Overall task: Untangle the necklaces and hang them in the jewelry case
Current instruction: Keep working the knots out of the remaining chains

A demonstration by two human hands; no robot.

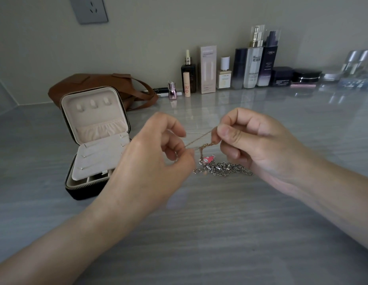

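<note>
there, "l'oreal" bottle (269, 58) rearward

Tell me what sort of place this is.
Likely a home vanity or bathroom counter: a row of skincare bottles and jars lines the wall, an open black zip jewelry case with cream lining and a brown leather handbag sit on the grey veined countertop.

Gold chain (199, 138) (silver chain (224, 168) below)

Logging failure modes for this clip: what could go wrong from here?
Left hand and right hand hold the thin gold chain taut; pulling harder could tighten its knot or snap it. The pink pendant hangs close to the heaped silver chain and may snag there.
</note>
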